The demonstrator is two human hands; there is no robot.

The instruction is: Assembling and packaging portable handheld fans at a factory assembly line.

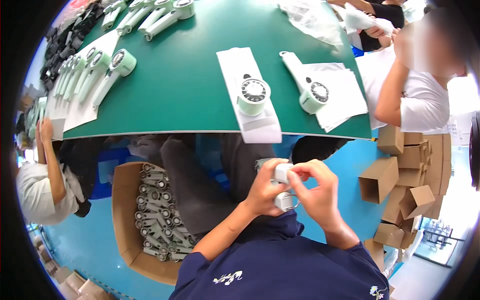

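L hand (264,192): gripping two white handle ends (283,173), prob. handheld fans; over the lap, just off the tabletop's (170,92) near edge.
R hand (316,186): curled, thumb + index at the upper end; can't tell if it grips or only touches.
Wire loop (298,202): on the lower end, near R palm.
Middle fan (253,96): lying on white paper strip (262,131), which overhangs the near edge.
R fan (314,98): partly on white sheets (346,97), by near R corner.
L row of fans (82,75): side by side on white paper, toward L edge.
Far fans (162,15): grouped toward far edge, L of ctr.
Cardboard box (125,215): on floor, person's L, w/ many fans inside.
Progress: looks mid-batch. Held pair in work, not set down; two fans lie apart near ctr + R corner; L row and far group look sorted, approx. Box fans: can't tell if done or waiting.
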